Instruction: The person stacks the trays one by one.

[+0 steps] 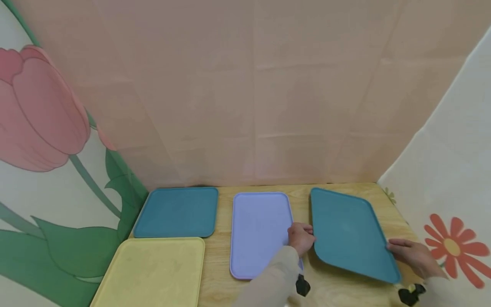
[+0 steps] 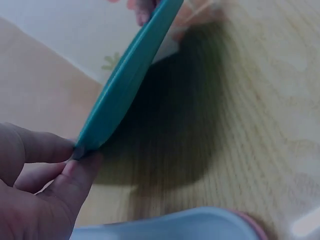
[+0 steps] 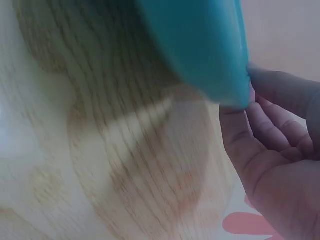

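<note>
A blue-teal rectangular tray [image 1: 349,234] is held between both hands over the right part of the table, turned askew, its shadow on the wood below. My left hand [image 1: 301,238] pinches its left edge; in the left wrist view the thumb and fingers [image 2: 75,175] grip the rim [image 2: 107,112]. On the opposite edge my right hand [image 1: 416,256] pinches the rim, and the right wrist view shows the fingers [image 3: 237,125] at the tray's corner [image 3: 220,80]. A lavender tray [image 1: 261,234] lies flat under the left forearm.
Another blue-teal tray [image 1: 176,213] lies at the back left, with a yellow tray [image 1: 153,268] in front of it. The wooden table [image 1: 218,260] meets a plain pinkish cloth [image 1: 253,106] behind. Flower-printed cloths [image 1: 472,170] hang at both sides.
</note>
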`<state>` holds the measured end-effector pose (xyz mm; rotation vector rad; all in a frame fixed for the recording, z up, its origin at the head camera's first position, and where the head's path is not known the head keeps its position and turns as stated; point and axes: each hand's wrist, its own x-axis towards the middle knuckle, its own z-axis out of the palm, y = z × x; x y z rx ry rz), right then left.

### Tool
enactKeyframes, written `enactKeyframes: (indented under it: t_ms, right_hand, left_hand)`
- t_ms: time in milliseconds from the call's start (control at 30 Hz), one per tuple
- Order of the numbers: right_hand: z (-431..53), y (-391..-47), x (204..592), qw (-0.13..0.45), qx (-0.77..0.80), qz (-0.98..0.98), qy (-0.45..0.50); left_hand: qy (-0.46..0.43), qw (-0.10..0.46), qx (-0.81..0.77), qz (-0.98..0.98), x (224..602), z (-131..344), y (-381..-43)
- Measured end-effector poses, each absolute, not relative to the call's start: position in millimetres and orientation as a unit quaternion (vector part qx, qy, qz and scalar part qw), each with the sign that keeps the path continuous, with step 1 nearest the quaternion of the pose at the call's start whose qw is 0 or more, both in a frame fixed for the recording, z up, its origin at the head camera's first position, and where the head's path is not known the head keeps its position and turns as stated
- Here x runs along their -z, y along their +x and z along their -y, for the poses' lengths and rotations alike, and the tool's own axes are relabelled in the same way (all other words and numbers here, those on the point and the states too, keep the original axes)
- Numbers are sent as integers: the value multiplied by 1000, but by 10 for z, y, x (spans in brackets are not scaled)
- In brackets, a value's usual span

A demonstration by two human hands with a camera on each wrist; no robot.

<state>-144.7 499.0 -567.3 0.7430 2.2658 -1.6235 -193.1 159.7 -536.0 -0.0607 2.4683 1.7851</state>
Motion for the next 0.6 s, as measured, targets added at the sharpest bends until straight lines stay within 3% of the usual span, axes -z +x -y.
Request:
enactKeyframes:
  t_ms: [600]
  right_hand:
    - [-4574,-1497,5652,98,587,-771,227]
  left_hand:
    - [-13,88,-652,-753,5345,-1106,-2090]
